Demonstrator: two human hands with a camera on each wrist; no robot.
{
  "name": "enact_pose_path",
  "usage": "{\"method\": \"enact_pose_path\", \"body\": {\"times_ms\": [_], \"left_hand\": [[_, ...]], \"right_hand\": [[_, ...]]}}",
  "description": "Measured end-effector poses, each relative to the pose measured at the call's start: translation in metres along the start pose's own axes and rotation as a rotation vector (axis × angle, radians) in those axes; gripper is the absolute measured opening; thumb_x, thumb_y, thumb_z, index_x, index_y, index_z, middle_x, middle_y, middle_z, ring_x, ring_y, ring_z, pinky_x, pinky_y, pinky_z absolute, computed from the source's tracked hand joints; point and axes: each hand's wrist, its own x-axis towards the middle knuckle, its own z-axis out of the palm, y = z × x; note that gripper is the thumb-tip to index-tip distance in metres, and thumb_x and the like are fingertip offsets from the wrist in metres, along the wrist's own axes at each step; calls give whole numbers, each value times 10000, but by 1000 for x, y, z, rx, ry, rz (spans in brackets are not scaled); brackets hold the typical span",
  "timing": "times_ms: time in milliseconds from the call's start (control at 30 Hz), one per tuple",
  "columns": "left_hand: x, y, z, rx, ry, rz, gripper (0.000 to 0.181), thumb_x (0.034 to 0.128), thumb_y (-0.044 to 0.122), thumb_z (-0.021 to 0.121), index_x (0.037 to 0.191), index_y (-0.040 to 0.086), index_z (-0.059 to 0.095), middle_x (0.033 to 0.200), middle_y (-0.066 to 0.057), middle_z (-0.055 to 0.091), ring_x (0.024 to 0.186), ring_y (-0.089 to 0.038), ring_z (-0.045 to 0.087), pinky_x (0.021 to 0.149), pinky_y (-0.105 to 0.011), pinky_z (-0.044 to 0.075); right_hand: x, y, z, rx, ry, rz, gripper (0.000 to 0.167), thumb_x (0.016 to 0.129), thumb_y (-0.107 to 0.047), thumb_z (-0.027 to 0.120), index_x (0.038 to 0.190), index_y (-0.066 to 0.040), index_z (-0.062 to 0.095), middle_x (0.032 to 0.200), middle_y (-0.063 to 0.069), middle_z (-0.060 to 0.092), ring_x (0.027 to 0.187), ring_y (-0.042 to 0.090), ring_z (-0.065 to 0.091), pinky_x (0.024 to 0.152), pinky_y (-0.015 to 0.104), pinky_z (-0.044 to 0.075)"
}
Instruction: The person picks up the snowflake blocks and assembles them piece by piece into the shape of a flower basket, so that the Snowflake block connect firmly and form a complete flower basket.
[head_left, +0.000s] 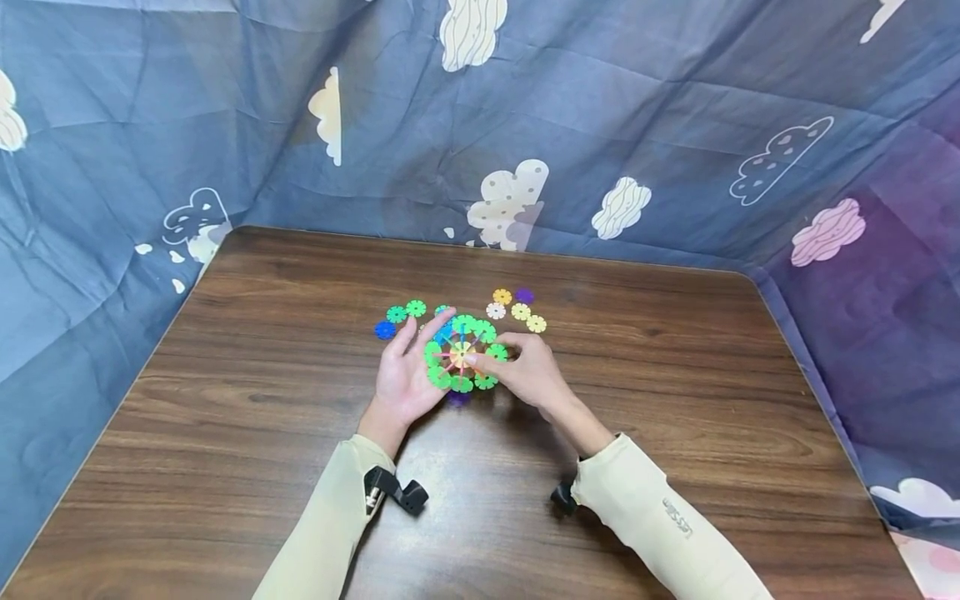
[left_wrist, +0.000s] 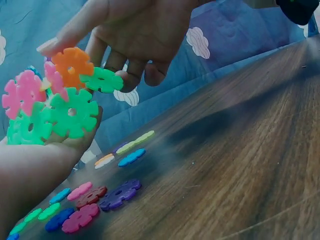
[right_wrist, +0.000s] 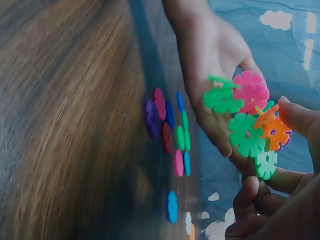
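A wheel of joined plastic snowflake discs (head_left: pixel 461 355) is held above the table, with a yellow disc in its middle and green discs round the rim. Pink and orange discs (left_wrist: pixel 73 66) stand between them in the left wrist view. Beneath it lies my left hand (head_left: pixel 401 383), palm up and fingers extended, carrying the wheel. My right hand (head_left: pixel 536 372) pinches the wheel's right side. Its thumb reaches over toward the middle, by the orange disc (right_wrist: pixel 273 132), while the other fingers bend near a green rim disc (right_wrist: pixel 266 164).
Loose discs lie flat on the brown wooden table (head_left: pixel 675 400): a blue disc (head_left: pixel 385 330) and green ones behind my left hand, yellow, white and orange ones (head_left: pixel 502 296) farther right. A purple disc (head_left: pixel 459 400) shows under the wheel. Blue cloud-patterned cloth (head_left: pixel 405 108) hangs behind the table.
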Motion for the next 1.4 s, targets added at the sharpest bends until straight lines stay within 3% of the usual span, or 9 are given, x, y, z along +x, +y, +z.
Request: {"method": "enact_pose_path", "body": {"times_ms": [200, 333, 500, 667, 833, 933, 1067, 1267, 1400], "left_hand": [[4, -1, 1, 20, 34, -21, 530, 1079, 442, 197, 1471, 101, 299, 1349, -88, 516, 1242, -201, 544, 1061, -345, 450], [4, -2, -1, -2, 2, -32, 460, 1086, 392, 192, 1330, 84, 433, 1300, -80, 601, 1226, -203, 574, 1070, -362, 453], [3, -2, -3, 14, -25, -17, 391, 1090, 316, 229, 1404, 156, 399, 1320, -61, 581, 1212, -202, 578, 1038, -370, 465], [2, 0, -1, 14, -9, -10, 416, 1090, 292, 210, 1427, 123, 385, 1348, -39, 574, 1262, -180, 547, 1086, -340, 431], [1, 1, 1, 34, -20, 3, 519, 1090, 276, 214, 1589, 154, 149, 1373, -27, 520, 1165, -131, 553, 1001, -270, 454], [2, -1, 3, 51, -26, 12, 533, 1086, 284, 222, 1601, 214, 104, 1385, -19, 470, 1161, -115, 532, 993, -257, 455], [2, -2, 5, 29, -7, 26, 522, 1082, 307, 230, 1593, 265, 131, 1431, -37, 432, 1324, -168, 448, 1106, -343, 403], [2, -3, 3, -17, 25, 28, 513, 1082, 322, 246, 1585, 277, 157, 1451, -82, 425, 1378, -227, 369, 1084, -405, 408], [2, -2, 0, -44, 24, 33, 470, 1081, 329, 245, 1546, 269, 225, 1458, -145, 431, 1421, -268, 335, 1079, -433, 431]], "right_hand": [[3, 7, 0, -84, 20, 30, 322, 856, -387, 770, 942, -80, 731, 794, 9, 624, 736, 158, 509, 673, 286, 431], [5, 9, 2, -131, 51, 18, 356, 851, -406, 772, 1001, -84, 744, 955, 57, 706, 850, 188, 578, 747, 299, 471], [6, 7, 4, -137, 107, 25, 439, 832, -395, 797, 1068, -38, 701, 887, 74, 642, 780, 199, 532, 688, 301, 451], [6, 8, 6, -118, 121, 83, 419, 832, -407, 794, 1036, -61, 674, 878, 48, 610, 781, 181, 528, 681, 282, 442], [7, 9, 8, -100, 112, 90, 407, 837, -424, 785, 1020, -73, 690, 859, 52, 648, 764, 174, 558, 670, 282, 455], [7, 8, 10, -106, 111, 59, 391, 838, -434, 782, 983, -79, 706, 817, 48, 665, 717, 162, 561, 647, 281, 453], [6, 8, 13, -182, 131, -17, 368, 847, -466, 763, 935, -109, 739, 826, 34, 707, 710, 156, 598, 631, 282, 461], [4, 7, 18, -381, 226, -93, 414, 830, -561, 738, 944, -165, 774, 921, 6, 719, 829, 180, 639, 707, 352, 428], [4, 4, 17, -404, 235, -107, 409, 864, -566, 700, 910, -165, 772, 849, -14, 709, 796, 175, 619, 738, 373, 378]]}}
